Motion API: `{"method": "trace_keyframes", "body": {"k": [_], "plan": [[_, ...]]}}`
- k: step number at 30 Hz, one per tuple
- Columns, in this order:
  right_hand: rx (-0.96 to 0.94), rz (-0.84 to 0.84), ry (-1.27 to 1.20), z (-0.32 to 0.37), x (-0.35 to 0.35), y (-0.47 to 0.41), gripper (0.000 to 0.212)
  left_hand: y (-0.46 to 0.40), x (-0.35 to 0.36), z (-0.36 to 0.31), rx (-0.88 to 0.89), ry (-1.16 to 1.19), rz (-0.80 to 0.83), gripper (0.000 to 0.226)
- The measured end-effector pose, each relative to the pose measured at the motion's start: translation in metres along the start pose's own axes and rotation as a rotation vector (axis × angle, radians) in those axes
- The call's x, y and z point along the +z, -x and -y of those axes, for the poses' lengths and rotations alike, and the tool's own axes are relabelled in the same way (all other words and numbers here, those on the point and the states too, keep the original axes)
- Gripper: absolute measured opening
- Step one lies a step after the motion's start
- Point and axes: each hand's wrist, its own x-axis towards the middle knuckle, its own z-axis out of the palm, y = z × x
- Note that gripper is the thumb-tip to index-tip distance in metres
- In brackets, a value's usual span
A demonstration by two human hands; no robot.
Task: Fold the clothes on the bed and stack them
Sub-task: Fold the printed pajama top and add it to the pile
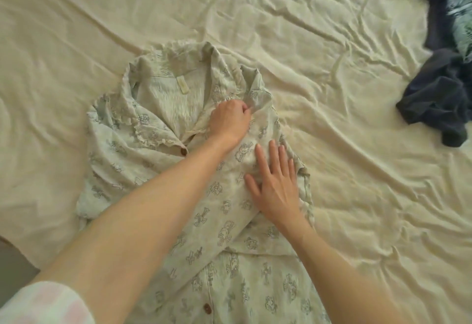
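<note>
Folding the shirt [158, 170]: left hand [229, 122] pinches the sleeve near the collar, right hand [275, 183] flat, pressing. Next, probably smoothing the fold.

Pretty soft, even light here, warm and a bit yellowish, no hard shadows anywhere. Just faint shading in the creases of the sheet [332, 42] and a soft shadow under the left arm [132, 221]. No glare. The whole frame is slightly soft, with smeary blur on the right side and on the dark clothes [439, 93]. Wide-angle stretch shows at the edges, and the sleeve [43, 303] in the near corner is out of focus.
</note>
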Motion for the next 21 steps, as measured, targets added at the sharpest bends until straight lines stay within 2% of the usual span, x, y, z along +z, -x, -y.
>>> {"method": "trace_keyframes", "body": {"k": [4,8,11,14,17,19,21], "plan": [[-0.026,0.038,0.037,-0.006,0.006,0.002,0.07,-0.025,-0.009,0.0,-0.115,0.109,-0.059,0.012],[-0.031,0.085,0.068,-0.007,0.005,0.0,0.069,-0.024,-0.011,-0.001,-0.013,0.029,-0.053,0.017],[-0.034,0.068,0.025,0.0,0.0,0.004,0.068,0.009,-0.01,0.007,0.075,0.07,-0.115,0.035],[-0.106,0.04,-0.011,0.008,-0.001,0.028,0.063,0.072,-0.007,0.034,0.232,-0.148,-0.176,0.048],[-0.231,0.098,0.007,0.019,0.01,0.073,0.056,0.164,0.003,0.081,0.221,-0.355,-0.02,0.049],[-0.255,0.234,0.06,0.022,0.019,0.105,0.057,0.223,0.007,0.111,0.166,-0.451,0.123,0.049],[-0.232,0.36,0.12,0.017,0.03,0.138,0.058,0.276,0.004,0.135,0.151,-0.506,0.192,0.047]]}}
